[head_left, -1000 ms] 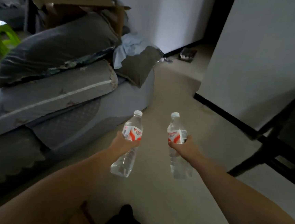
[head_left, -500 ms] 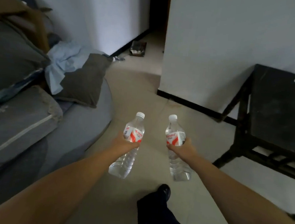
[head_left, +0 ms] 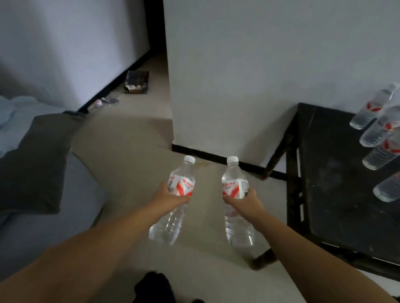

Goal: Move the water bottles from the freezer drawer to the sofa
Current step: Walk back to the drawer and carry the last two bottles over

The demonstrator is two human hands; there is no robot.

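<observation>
Gripping one water bottle (head_left: 178, 197) in the left hand (head_left: 168, 195) and another bottle (head_left: 236, 203) in the right hand (head_left: 245, 202) above the floor beside the sofa (head_left: 43, 222), fingers wrap label-level waists, apt for full, possibly slick, thin-walled plastic.

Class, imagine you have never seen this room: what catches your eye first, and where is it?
Two clear water bottles held upright at centre: the left bottle in the left hand, the right bottle in the right hand. More bottles stand on the black table at right.
</observation>
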